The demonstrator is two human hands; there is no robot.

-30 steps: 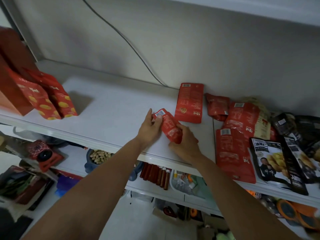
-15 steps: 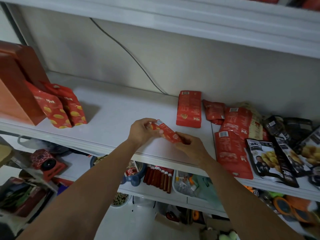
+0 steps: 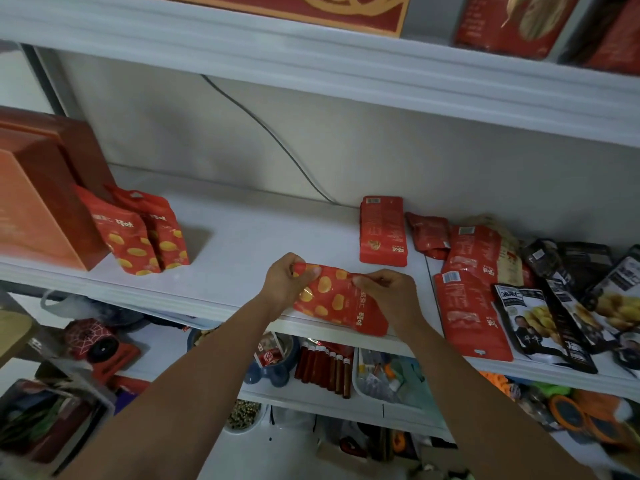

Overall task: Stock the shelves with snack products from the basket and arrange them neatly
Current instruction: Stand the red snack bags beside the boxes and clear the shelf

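Left hand (image 3: 285,284) and right hand (image 3: 389,296) each pinch one red snack pouch (image 3: 341,306), held over the front lip of the white shelf (image 3: 242,244). Two matching pouches (image 3: 145,237) stand at 9 o'clock, a flat red pack (image 3: 382,230) at 1 o'clock.

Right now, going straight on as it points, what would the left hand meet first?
Bare shelf ahead of the left hand, which grips the spotted packet, then probably the flat red packet; depth unclear.
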